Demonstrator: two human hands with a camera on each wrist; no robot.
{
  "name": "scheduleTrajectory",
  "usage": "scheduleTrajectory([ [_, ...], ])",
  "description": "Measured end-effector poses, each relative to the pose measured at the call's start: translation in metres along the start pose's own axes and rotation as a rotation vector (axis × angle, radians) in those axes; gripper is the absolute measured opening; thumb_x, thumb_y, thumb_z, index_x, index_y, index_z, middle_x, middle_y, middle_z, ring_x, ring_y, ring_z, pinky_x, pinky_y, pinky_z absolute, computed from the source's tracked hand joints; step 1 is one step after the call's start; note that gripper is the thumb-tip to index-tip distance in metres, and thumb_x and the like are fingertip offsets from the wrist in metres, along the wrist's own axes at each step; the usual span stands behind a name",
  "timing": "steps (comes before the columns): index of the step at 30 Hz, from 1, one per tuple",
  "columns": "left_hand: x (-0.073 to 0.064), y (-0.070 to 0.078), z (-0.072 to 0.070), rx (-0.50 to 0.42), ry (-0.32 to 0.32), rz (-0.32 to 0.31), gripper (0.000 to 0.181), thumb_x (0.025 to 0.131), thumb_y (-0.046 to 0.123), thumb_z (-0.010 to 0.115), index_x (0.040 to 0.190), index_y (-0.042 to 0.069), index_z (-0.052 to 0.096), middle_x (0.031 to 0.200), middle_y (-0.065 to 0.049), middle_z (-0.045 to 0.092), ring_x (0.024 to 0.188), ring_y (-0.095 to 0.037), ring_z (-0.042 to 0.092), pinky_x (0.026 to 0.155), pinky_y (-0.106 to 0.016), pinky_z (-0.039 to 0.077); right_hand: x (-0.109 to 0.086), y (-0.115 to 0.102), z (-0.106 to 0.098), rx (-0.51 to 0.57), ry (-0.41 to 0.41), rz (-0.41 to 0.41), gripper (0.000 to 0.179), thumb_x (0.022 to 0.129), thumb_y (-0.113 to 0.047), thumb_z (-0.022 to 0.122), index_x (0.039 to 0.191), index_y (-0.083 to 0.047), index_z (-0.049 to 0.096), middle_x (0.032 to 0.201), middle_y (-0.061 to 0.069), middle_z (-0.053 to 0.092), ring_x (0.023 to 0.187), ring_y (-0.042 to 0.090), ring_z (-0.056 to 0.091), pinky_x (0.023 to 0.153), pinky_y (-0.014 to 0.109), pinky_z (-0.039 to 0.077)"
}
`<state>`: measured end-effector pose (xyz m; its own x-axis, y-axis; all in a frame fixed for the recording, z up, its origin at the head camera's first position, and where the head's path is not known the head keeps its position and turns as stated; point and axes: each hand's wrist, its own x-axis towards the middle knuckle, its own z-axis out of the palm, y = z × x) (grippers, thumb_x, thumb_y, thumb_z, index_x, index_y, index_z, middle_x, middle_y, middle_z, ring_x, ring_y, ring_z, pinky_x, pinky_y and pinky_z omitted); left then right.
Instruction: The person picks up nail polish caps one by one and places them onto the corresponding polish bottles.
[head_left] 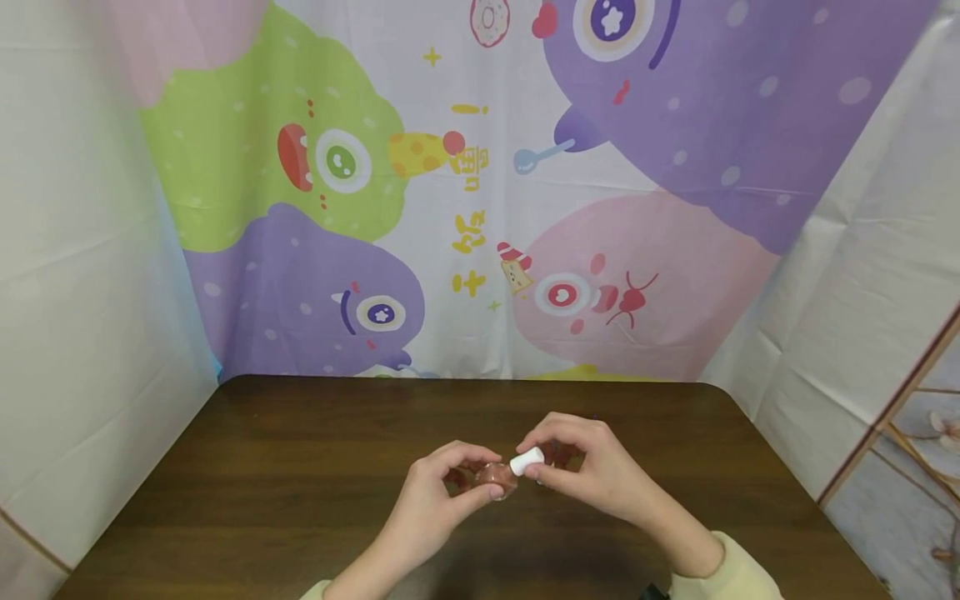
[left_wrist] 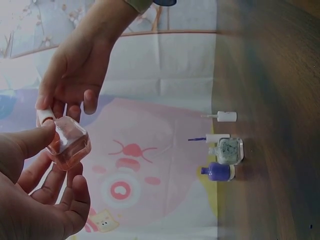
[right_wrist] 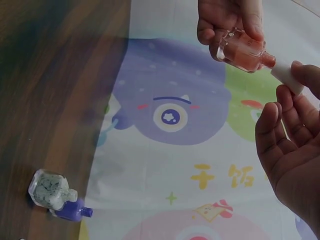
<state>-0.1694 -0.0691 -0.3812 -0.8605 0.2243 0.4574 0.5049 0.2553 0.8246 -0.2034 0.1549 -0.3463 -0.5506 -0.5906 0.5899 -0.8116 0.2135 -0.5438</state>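
A small clear nail polish bottle with pinkish-orange polish is pinched between the thumb and fingers of my left hand, above the table. My right hand pinches its white cap between thumb and fingers. In the right wrist view the bottle's coloured neck shows, tilted toward the cap. Cap and neck lie very close together; whether the brush is inside is hidden.
On the dark wooden table stand a speckled pale-green polish bottle and a purple one, both uncapped. Beside them are a white cap with a pale brush and another with a purple brush. A cartoon curtain hangs behind.
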Motion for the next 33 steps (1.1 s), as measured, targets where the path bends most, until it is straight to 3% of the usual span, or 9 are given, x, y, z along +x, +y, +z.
scheduleTrajectory([
  [7,0.0,-0.0012,0.0002,-0.019,-0.009,0.019,0.025,0.076,0.024,0.077,0.099,0.019,0.069,0.091,0.007,0.067,0.081,-0.009,0.061,0.066,-0.024,0.052,0.0022,0.0017,0.0032,0.017,-0.01,-0.018,0.021,0.079,-0.003,0.074,0.097,-0.012,0.066,0.086,-0.001,0.064,0.072,0.006,0.056,0.054,0.023,0.05],
  [11,-0.0005,-0.0019,0.0011,-0.039,-0.023,-0.009,0.025,0.077,0.022,0.076,0.1,0.018,0.069,0.091,0.006,0.067,0.081,-0.009,0.062,0.066,-0.025,0.052,0.0025,0.0034,0.0055,0.014,-0.002,-0.031,0.022,0.076,0.0,0.075,0.095,-0.009,0.066,0.084,0.001,0.064,0.069,0.009,0.055,0.052,0.023,0.049],
  [16,-0.0003,-0.0028,0.0032,-0.057,-0.041,-0.051,0.026,0.077,0.019,0.076,0.101,0.017,0.067,0.09,0.005,0.068,0.08,-0.008,0.062,0.067,-0.025,0.053,0.0041,0.0014,0.0057,0.008,-0.009,-0.011,0.02,0.08,-0.006,0.074,0.096,-0.013,0.067,0.086,-0.003,0.064,0.069,0.005,0.053,0.053,0.022,0.048],
  [24,-0.001,-0.0004,0.0047,-0.067,-0.046,-0.054,0.025,0.079,0.02,0.075,0.101,0.012,0.066,0.091,-0.001,0.068,0.08,-0.009,0.062,0.068,-0.024,0.052,0.0054,0.0035,0.0076,0.001,-0.036,0.026,0.014,0.084,-0.016,0.071,0.097,-0.017,0.067,0.089,-0.007,0.064,0.071,0.005,0.053,0.056,0.022,0.048],
  [33,0.0008,-0.0032,0.01,-0.117,-0.048,-0.067,0.025,0.079,0.02,0.075,0.1,0.01,0.066,0.091,-0.004,0.068,0.08,-0.009,0.062,0.068,-0.024,0.053,0.0075,0.0032,0.0095,0.0,-0.026,0.034,0.013,0.083,-0.017,0.072,0.095,-0.019,0.067,0.086,-0.007,0.063,0.071,0.004,0.053,0.057,0.021,0.047],
])
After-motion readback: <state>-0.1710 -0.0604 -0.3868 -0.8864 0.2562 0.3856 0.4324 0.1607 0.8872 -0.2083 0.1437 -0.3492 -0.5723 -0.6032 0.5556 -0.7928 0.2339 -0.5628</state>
